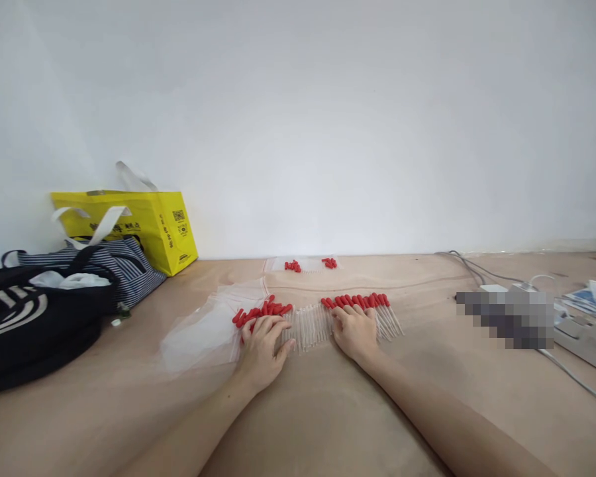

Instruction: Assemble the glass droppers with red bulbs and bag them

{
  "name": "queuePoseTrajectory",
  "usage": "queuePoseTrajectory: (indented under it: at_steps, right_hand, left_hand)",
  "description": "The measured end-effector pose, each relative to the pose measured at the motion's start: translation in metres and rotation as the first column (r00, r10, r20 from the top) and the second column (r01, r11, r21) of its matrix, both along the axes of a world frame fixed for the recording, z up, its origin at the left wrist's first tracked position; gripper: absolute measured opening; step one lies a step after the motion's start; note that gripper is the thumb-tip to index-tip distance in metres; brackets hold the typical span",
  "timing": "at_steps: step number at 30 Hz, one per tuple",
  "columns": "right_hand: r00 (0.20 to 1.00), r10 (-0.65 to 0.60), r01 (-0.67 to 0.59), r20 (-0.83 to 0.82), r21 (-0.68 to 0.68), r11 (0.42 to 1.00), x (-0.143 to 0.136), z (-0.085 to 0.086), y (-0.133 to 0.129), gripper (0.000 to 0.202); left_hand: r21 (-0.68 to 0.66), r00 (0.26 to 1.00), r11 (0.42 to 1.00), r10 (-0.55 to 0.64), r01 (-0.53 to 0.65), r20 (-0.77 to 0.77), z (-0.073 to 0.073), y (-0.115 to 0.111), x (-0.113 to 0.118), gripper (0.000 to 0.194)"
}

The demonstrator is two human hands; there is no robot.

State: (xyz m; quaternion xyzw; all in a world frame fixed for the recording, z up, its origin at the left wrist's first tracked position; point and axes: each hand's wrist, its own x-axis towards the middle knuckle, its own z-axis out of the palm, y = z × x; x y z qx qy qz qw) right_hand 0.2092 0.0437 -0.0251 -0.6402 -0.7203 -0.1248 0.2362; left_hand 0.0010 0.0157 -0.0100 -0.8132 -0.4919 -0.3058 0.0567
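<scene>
A row of thin clear tubes (pixel 310 328) lies side by side on the table between my hands. Bright red rubber bulbs (pixel 350 300) cap the tubes at the right, which look like glass droppers (pixel 388 321). My right hand (pixel 356 331) rests on these, fingers curled together around some just below the bulbs; its fingertips are partly hidden. At the left, my left hand (pixel 264 344) lies over a heap of more red bulbs (pixel 265 310), its fingers bent but apart and the thumb spread away. Clear plastic bags (pixel 203 334) lie flat beside it.
Farther back, another clear bag (pixel 310 264) holds small red-bulbed pieces near the wall. A yellow tote (pixel 171 232), a striped bag (pixel 134 268) and a black bag (pixel 40 338) stand at left. Cables (pixel 469 265), a blurred-out object (pixel 506 320) and a whitish box (pixel 589 339) sit at right.
</scene>
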Motion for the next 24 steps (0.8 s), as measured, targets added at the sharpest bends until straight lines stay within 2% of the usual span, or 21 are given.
queuePoseTrajectory:
  at_steps: [7, 11, 13, 19, 24]
  right_hand:
    - [0.999, -0.039, 0.038, -0.029, -0.039, 0.999, 0.001, 0.006, -0.006, 0.019]
    - [0.995, -0.082, 0.079, -0.060, -0.053, 0.995, -0.005, 0.011, -0.007, 0.030]
    - [0.992, -0.110, 0.104, -0.055, -0.105, 0.989, -0.008, 0.013, -0.005, 0.033]
    - [0.986, -0.165, 0.158, -0.011, -0.234, 0.959, -0.017, 0.018, 0.002, 0.030]
    - [0.986, -0.165, 0.154, -0.019, -0.278, 0.948, -0.017, 0.021, 0.005, 0.028]
  left_hand:
    - [-0.017, 1.000, 1.000, 0.004, -0.004, -0.008, 0.001, -0.001, -0.001, 0.013]
    - [-0.006, 1.000, 1.000, 0.015, -0.015, -0.008, 0.003, -0.001, 0.001, 0.012]
    - [0.018, 0.999, 0.999, 0.050, -0.050, -0.001, 0.003, -0.001, 0.001, 0.011]
    - [0.111, 0.964, 0.957, 0.264, -0.267, 0.042, 0.005, 0.002, 0.000, 0.010]
    - [0.129, 0.951, 0.943, 0.306, -0.308, 0.038, 0.004, 0.002, -0.002, 0.010]
